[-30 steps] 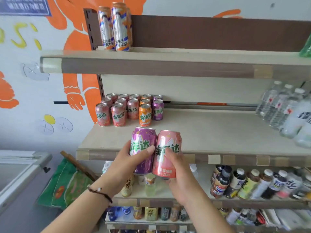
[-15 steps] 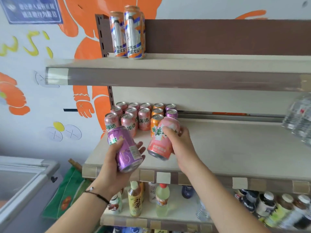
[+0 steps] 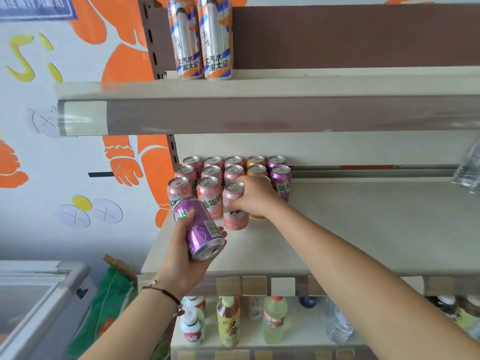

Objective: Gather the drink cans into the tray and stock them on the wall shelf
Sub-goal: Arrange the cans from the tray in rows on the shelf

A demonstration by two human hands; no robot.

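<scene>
My left hand point(image 3: 181, 258) grips a purple can point(image 3: 201, 229), tilted with its base toward me, just above the front left of the middle shelf point(image 3: 350, 229). My right hand point(image 3: 255, 197) holds a pink can point(image 3: 233, 206) standing upright on that shelf, in front of the group of cans. That group point(image 3: 207, 175) holds several pink cans, orange ones point(image 3: 257, 165) and purple ones point(image 3: 280, 179) in rows against the back wall. No tray is in view.
Two tall silver-and-orange cans point(image 3: 201, 37) stand on the top shelf point(image 3: 259, 113). Water bottles point(image 3: 467, 167) sit at the right edge of the middle shelf. Bottled drinks point(image 3: 228, 323) fill the lower shelf. A chest freezer point(image 3: 33, 302) and a green bag point(image 3: 109, 307) are at lower left.
My right hand has carried the pink can forward and set it upright on the shelf beside the pink rows. My left hand with the purple can has shifted slightly up toward the shelf.
</scene>
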